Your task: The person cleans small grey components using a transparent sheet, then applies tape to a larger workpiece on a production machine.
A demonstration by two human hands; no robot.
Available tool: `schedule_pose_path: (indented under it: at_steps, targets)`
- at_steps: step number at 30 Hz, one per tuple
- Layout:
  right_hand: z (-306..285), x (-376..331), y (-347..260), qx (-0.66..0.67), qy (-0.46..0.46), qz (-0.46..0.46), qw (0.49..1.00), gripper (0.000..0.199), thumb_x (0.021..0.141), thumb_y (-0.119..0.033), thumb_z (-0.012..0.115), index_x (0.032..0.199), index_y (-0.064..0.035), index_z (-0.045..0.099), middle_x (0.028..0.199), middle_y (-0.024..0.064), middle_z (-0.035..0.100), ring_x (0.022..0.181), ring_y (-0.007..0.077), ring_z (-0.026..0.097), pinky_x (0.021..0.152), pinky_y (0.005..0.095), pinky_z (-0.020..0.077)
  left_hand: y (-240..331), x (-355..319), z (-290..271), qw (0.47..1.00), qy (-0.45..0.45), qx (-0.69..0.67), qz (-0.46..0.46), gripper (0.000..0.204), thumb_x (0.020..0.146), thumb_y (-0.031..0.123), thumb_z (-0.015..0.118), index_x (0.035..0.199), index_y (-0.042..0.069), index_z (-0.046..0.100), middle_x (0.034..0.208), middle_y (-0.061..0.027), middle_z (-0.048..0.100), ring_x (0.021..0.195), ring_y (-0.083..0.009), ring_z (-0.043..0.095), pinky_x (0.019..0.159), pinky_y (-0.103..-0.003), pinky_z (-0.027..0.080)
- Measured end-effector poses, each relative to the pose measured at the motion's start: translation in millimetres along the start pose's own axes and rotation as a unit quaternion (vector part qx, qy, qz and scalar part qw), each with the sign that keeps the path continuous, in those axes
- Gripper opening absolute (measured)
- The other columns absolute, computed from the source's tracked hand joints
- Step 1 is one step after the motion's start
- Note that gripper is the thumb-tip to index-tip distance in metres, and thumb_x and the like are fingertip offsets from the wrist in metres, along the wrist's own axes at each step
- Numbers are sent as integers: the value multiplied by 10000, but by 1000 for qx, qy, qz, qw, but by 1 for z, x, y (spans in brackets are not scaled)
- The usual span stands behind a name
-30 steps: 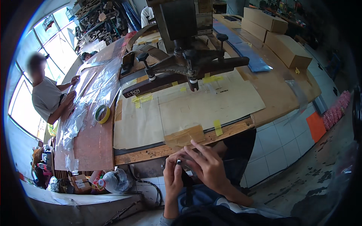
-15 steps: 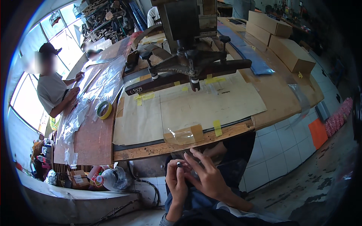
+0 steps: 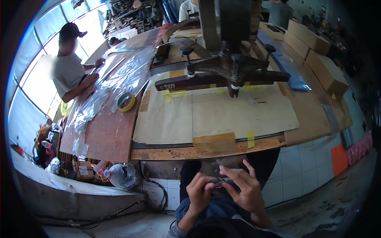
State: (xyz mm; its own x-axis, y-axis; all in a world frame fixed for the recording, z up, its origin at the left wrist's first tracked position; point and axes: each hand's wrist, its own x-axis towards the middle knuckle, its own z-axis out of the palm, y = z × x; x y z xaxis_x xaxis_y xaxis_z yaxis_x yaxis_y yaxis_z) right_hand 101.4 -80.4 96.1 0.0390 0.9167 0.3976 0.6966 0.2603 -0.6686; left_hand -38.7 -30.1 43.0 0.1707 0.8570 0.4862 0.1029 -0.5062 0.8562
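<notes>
I am watching the left hand (image 3: 198, 191) pinching a small greyish piece (image 3: 218, 182) between thumb and fingertips, just on the near side of the tabletop (image 3: 178, 154) and below its wooden front edge. The right hand (image 3: 247, 190) is facing it from the other side, its upper fingers standing apart while its thumb is lying close to the piece's right end; the piece is showing so small and blurred that I cannot tell whether the right fingers are gripping it or only hovering beside it, nor what it is made of. Since a mere fingertip pinch is carrying it, I am judging it light, probably fairly stiff, and likelier to be slipping away than breaking. I am therefore favouring a hold at its left end, where the left thumb is pressing, and keeping any second pinch at the right end gentle. Straight ahead of both hands, a brown tape patch (image 3: 216, 142) is lying along the near edge, and a cream sheet (image 3: 254, 115) is stretching behind it beneath a dark bar (image 3: 198, 81). Farther out, beyond the left hand, a yellow tape roll (image 3: 129, 106) is resting near crumpled clear film (image 3: 89, 107).
</notes>
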Motion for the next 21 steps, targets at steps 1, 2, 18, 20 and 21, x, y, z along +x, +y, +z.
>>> schedule_pose_path:
  at_steps: [1,2,18,20,21]
  targets:
    - [0,0,3,2,-6,-5,1000,423,743,-95,644,1154,-108,546,966,37,607,882,164,577,973,430,305,1,-1,-1,999,-40,22,30,232,775,236,647,787,8,602,645,-87,502,539,-191,510,484,-261,399]
    - [-1,-1,6,21,-9,-19,1000,384,737,-86,647,1113,-104,571,941,42,611,862,167,582,942,418,340,1,-3,-1,997,-62,46,32,249,721,246,686,786,20,605,644,-76,495,548,-208,523,480,-282,414]
    - [5,13,13,143,9,-27,989,168,679,-2,687,832,-53,640,786,86,620,701,208,624,602,270,502,3,9,-2,994,-83,55,52,187,712,199,685,743,37,598,615,-65,467,501,-206,507,439,-295,384]
    - [6,14,13,148,-7,-30,989,171,681,-4,687,837,-53,639,787,84,621,702,206,624,602,270,503,3,5,-8,993,-95,66,35,186,712,197,684,746,35,599,615,-65,469,513,-204,516,444,-292,388]
    - [6,16,15,151,-24,-36,988,173,682,-6,688,841,-53,639,789,81,621,703,203,625,602,269,503,2,5,-9,991,-104,78,20,185,712,194,682,748,33,600,616,-65,471,525,-202,525,449,-289,393]
